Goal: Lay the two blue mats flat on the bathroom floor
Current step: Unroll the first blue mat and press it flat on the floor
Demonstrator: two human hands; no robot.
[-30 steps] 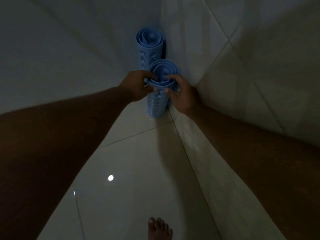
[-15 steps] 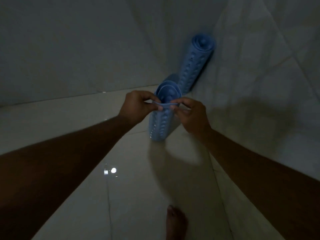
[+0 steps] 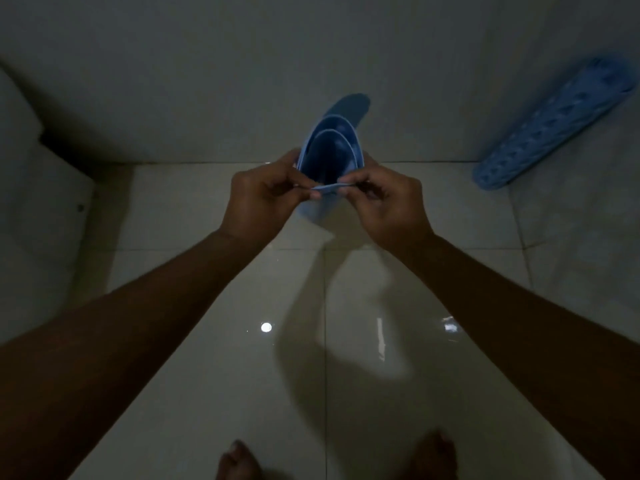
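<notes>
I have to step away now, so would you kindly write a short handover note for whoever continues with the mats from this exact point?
Left hand: pinching the loose outer edge of the rolled mat.
Right hand: pinching that same edge from the other side.
The rolled mat is held above the tiled floor, mid-room, partly loosened but not unrolled.
The second mat is rolled up, leaning against the wall on the right.
Done: one mat picked up.
Left: unroll and lay it flat, then fetch and lay the second mat.
</notes>
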